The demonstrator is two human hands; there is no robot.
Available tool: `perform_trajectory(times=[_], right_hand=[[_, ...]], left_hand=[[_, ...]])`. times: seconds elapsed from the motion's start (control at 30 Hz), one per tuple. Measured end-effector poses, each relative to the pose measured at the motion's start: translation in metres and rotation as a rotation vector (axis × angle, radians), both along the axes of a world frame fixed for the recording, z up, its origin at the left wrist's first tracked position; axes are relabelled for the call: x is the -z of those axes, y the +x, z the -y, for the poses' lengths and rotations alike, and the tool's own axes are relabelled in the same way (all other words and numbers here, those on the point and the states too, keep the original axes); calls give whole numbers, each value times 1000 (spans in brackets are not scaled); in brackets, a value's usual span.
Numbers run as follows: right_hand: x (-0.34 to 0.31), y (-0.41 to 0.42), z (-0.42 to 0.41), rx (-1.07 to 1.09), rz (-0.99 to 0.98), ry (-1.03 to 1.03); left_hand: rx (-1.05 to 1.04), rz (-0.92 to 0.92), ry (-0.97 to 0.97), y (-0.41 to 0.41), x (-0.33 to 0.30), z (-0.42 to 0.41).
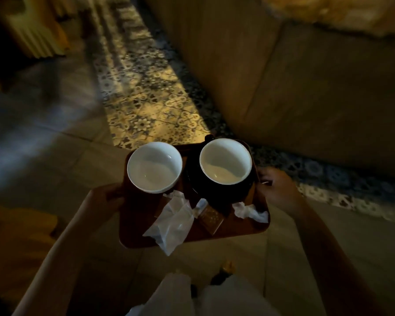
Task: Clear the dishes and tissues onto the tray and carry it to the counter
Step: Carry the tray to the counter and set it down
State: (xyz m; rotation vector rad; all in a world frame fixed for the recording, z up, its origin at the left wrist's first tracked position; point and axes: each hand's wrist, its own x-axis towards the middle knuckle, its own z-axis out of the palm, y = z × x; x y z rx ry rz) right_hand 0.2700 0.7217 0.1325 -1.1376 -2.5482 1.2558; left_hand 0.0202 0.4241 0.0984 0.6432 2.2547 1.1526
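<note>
A dark brown tray is held in the air over the floor. My left hand grips its left edge and my right hand grips its right edge. On it stand two white-lined cups: the left cup and the right cup, which sits on a dark saucer. Crumpled white tissues lie at the tray's near side, a large tissue hanging over the front rim and a small tissue at the right. A small brown packet lies between them.
The room is dim. A brown sofa fills the right and far side. A patterned rug runs beside it, over grey floor tiles. Yellowish furniture stands at the far left. My white garment shows at the bottom.
</note>
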Motion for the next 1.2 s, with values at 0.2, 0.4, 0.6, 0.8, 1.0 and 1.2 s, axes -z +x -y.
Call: perform_trajectory(times=[0.2, 0.4, 0.6, 0.8, 1.0, 1.2], right_hand=[[8, 107, -12, 211, 17, 18], [26, 223, -37, 403, -38, -3], [29, 339, -74, 459, 8, 49], [29, 429, -100, 597, 40, -19], [29, 484, -134, 700, 15, -19], [32, 526, -199, 761, 7, -59]], left_hand=[[176, 91, 23, 56, -11, -61], [246, 76, 33, 145, -8, -126], [339, 150, 31, 246, 4, -191], [483, 139, -2, 314, 6, -255], [579, 76, -40, 361, 5, -324], [605, 126, -3, 405, 7, -416]])
